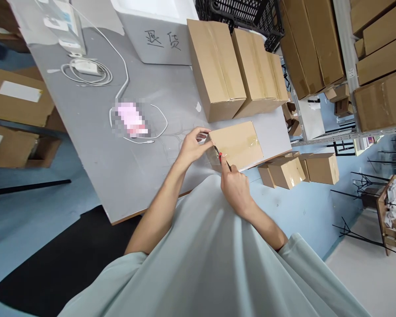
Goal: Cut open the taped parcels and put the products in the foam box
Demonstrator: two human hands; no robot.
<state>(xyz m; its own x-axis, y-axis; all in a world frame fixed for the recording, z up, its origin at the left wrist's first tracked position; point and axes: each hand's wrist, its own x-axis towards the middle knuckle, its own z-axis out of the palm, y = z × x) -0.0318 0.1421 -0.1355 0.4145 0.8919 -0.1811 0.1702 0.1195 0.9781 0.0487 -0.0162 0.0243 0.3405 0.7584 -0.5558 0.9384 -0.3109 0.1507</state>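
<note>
A small taped cardboard box (239, 138) lies near the front edge of the grey table (145, 176). My left hand (195, 145) grips its left end, fingers at the far corner and thumb along the top edge. In my right hand (235, 187) is a utility knife (221, 155) with red and black parts. Its tip points at the box's left top edge, close to my left thumb. Whether the blade has gone into the box is too small to tell.
Behind the box stand larger cardboard boxes (218, 66), a white bin (165, 39) with handwriting and a black crate (247, 17). A blurred pink item (132, 118) and coiled cable (87, 72) lie to the left. More boxes (287, 169) sit beyond the table's right edge.
</note>
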